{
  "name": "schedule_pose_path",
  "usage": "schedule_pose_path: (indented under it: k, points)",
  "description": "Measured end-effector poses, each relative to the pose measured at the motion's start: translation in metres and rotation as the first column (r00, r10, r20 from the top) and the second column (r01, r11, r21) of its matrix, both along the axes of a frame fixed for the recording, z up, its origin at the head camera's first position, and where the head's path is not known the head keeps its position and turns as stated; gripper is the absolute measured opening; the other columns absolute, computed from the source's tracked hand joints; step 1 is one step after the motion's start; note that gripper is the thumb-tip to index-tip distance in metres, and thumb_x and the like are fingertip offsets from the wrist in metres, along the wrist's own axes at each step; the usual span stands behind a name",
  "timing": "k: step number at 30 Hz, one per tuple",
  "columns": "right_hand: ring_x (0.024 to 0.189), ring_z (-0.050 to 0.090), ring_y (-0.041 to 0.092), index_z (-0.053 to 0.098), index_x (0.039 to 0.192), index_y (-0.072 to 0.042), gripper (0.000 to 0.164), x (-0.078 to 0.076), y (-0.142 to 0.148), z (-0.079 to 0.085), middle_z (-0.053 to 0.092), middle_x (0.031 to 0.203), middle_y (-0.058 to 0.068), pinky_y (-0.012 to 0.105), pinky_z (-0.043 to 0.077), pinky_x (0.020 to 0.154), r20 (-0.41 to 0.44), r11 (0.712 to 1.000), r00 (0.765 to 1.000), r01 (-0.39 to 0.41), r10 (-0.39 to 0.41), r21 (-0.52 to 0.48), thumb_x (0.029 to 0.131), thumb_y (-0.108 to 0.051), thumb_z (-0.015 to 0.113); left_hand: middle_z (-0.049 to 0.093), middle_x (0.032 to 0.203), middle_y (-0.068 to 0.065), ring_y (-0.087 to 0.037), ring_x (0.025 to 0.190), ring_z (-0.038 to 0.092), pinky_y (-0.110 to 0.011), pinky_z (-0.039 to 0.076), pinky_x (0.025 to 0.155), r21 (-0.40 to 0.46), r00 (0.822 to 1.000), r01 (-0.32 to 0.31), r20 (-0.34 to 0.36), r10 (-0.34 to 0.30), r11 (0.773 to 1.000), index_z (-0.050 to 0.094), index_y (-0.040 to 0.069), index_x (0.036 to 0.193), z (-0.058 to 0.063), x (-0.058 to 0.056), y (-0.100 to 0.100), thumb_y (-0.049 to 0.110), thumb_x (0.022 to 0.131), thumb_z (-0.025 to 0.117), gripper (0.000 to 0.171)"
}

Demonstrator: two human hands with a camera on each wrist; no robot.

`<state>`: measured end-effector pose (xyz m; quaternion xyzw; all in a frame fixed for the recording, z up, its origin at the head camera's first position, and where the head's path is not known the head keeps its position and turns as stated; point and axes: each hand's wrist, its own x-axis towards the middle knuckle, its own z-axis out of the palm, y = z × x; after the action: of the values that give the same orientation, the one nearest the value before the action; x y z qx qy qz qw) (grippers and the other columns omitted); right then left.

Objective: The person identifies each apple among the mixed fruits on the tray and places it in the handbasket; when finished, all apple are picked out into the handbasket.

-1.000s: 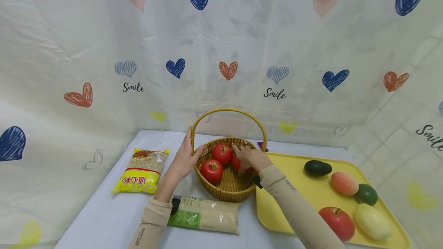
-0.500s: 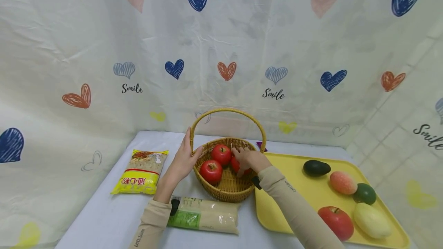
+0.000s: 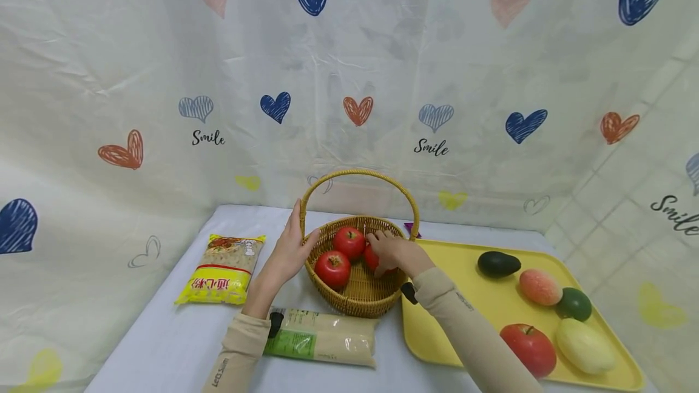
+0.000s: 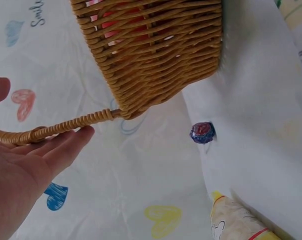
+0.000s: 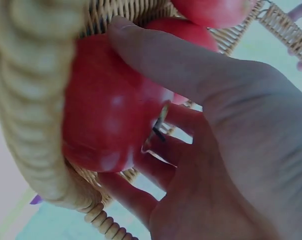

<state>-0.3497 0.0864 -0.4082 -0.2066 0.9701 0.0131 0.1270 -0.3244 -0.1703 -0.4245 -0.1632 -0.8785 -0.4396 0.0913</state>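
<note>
The wicker basket (image 3: 357, 307) holds several red fruits. In the head view, one red fruit (image 3: 332, 270) at its front left has a brownish crown, and a red apple (image 3: 349, 242) lies behind it. My right hand (image 3: 390, 251) reaches inside and grips another red apple (image 5: 111, 110) at the right, thumb on one side and fingers curled round the other; a dark stem shows on it in the right wrist view. My left hand (image 3: 289, 247) rests its straight fingers against the left side of the arched basket handle (image 4: 71, 124), with the thumb apart near the rim.
The yellow tray (image 3: 448, 272) at the right bears an avocado (image 3: 499, 264), a peach-coloured fruit (image 3: 539, 287), a dark green fruit (image 3: 574, 304), a pale yellow fruit (image 3: 584, 345) and an apple (image 3: 528, 349). A yellow bag (image 3: 221, 268) and a clear-and-green bag (image 3: 327, 337) lie left and in front.
Both hands keep their places at the basket. The right wrist and forearm have shifted slightly; the fruits stay where they were.
</note>
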Motion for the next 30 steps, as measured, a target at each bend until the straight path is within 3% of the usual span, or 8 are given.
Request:
schedule_pose_path:
  k: [8, 17, 24, 30]
  points:
    - [0.136, 0.048, 0.043, 0.046, 0.146, 0.003, 0.061, 0.023, 0.011, 0.001, 0.051, 0.142, 0.024, 0.054, 0.042, 0.117, -0.148, 0.987, 0.981, -0.141, 0.128, -0.081, 0.098, -0.026, 0.07, 0.005, 0.174, -0.019, -0.04, 0.159, 0.017, -0.056, 0.023, 0.128, 0.001, 1.0, -0.002, 0.008, 0.002, 1.0, -0.009, 0.011, 0.165, -0.002, -0.001, 0.002, 0.038, 0.108, 0.051, 0.087]
    - [0.122, 0.057, 0.036, 0.061, 0.132, -0.001, 0.039, 0.056, 0.032, -0.002, 0.061, 0.132, 0.017, 0.052, 0.051, 0.106, -0.283, 0.957, 0.939, -0.247, 0.198, -0.152, 0.1, -0.02, 0.067, 0.004, 0.174, -0.017, -0.04, 0.159, 0.017, -0.057, 0.025, 0.127, -0.011, 1.0, -0.015, 0.014, 0.015, 1.0, -0.009, 0.014, 0.166, -0.002, -0.002, -0.001, 0.044, 0.108, 0.049, 0.087]
    - [0.12, 0.061, 0.033, 0.065, 0.129, -0.005, 0.034, 0.083, 0.057, -0.011, 0.066, 0.128, 0.012, 0.054, 0.052, 0.102, -0.355, 0.941, 0.923, -0.244, 0.15, -0.236, 0.098, -0.017, 0.069, 0.005, 0.174, -0.018, -0.04, 0.159, 0.017, -0.057, 0.025, 0.127, 0.002, 1.0, -0.007, 0.012, 0.007, 1.0, -0.008, 0.014, 0.166, -0.002, -0.003, -0.001, 0.043, 0.108, 0.05, 0.087]
    - [0.128, 0.06, 0.035, 0.06, 0.14, -0.009, 0.045, 0.114, 0.089, -0.031, 0.062, 0.139, 0.013, 0.057, 0.051, 0.104, -0.388, 0.942, 0.92, -0.171, 0.049, -0.288, 0.097, -0.018, 0.071, 0.005, 0.173, -0.019, -0.041, 0.158, 0.019, -0.057, 0.026, 0.127, -0.002, 1.0, -0.005, 0.007, 0.005, 1.0, -0.01, 0.015, 0.166, -0.002, -0.004, 0.0, 0.041, 0.108, 0.05, 0.087]
